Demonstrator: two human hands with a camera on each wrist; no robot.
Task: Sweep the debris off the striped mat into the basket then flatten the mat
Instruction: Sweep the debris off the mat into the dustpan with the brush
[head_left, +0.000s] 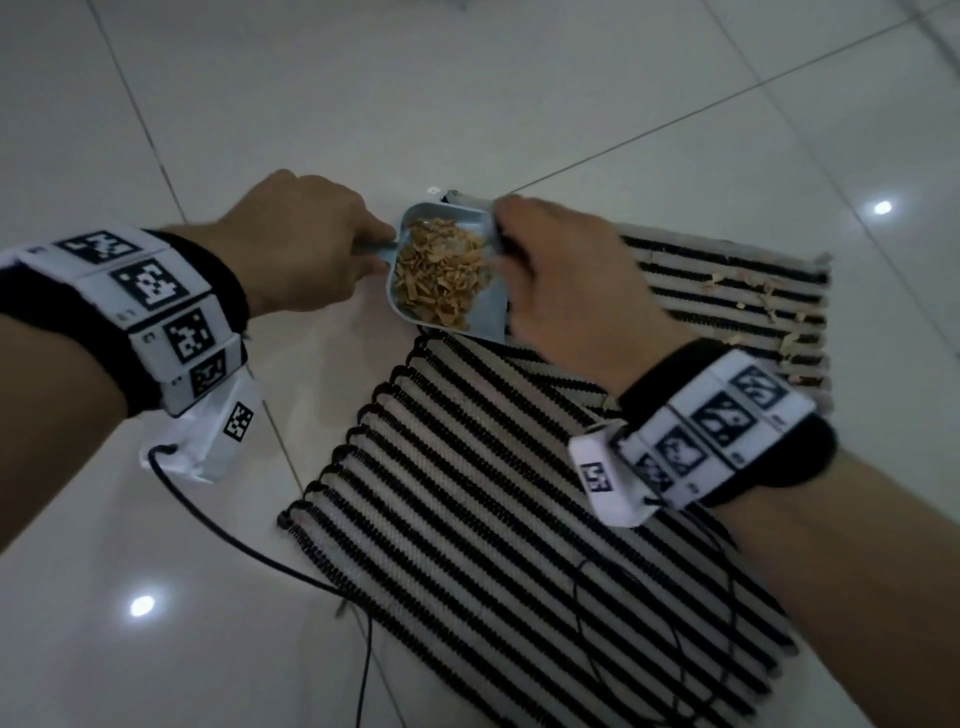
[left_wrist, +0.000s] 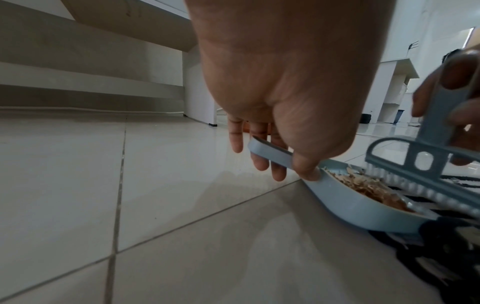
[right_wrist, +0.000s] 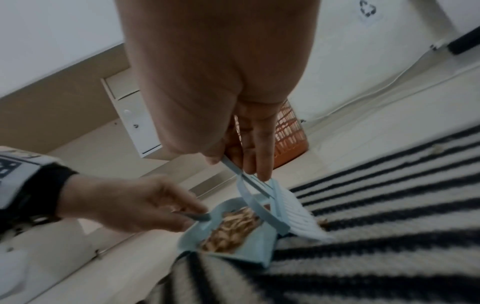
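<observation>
The left hand (head_left: 306, 244) pinches the handle of the blue dustpan (head_left: 457, 317), which is full of wood shavings (head_left: 436, 273). The right hand (head_left: 566, 280) grips the little brush (right_wrist: 291, 214) at the pan's mouth. The pan sits at the edge of the striped mat (head_left: 519, 493), and more bits (head_left: 769, 296) lie on the far part. The shavings look light and could spill, so keep the pan flat. The mat looks soft and is folded over. The floor (head_left: 156, 597) is shiny white tile, and an orange basket (right_wrist: 291, 135) stands by the wall
</observation>
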